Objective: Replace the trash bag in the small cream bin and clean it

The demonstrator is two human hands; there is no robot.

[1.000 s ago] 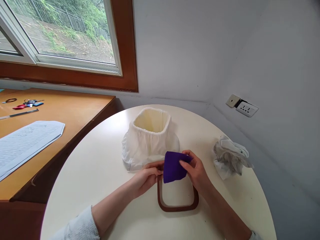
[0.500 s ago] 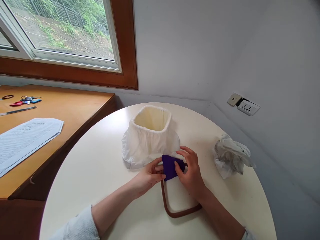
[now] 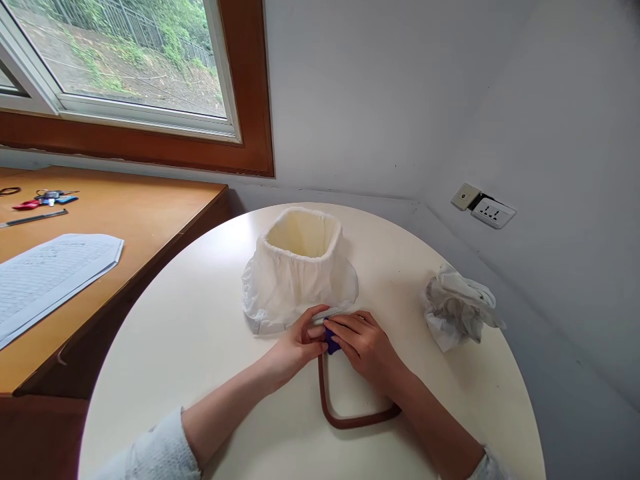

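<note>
A small purple cloth (image 3: 331, 339) is between my two hands, mostly covered by them. My left hand (image 3: 299, 343) grips its left edge, thumb in front and fingers behind. Laid across the cloth from the right, my right hand (image 3: 367, 350) has its fingers closed over it. Beneath both hands lies a brown square ring with rounded corners (image 3: 357, 422); its far side is hidden. Just beyond my fingertips stands a white bin lined with a plastic bag (image 3: 300, 280), the bag folded over the rim and spread around the sides.
A crumpled plastic bag (image 3: 460, 310) lies near the right edge of the round white table (image 3: 190, 320). On the wooden desk (image 3: 145, 207) at left are papers (image 3: 60, 277), keys (image 3: 50, 199) and a pen (image 3: 37, 218). A wall socket (image 3: 493, 213) is at right.
My right hand has come down and left over the purple cloth, its fingers now flatter and covering most of it. My left hand keeps its hold, its forefinger raised slightly.
</note>
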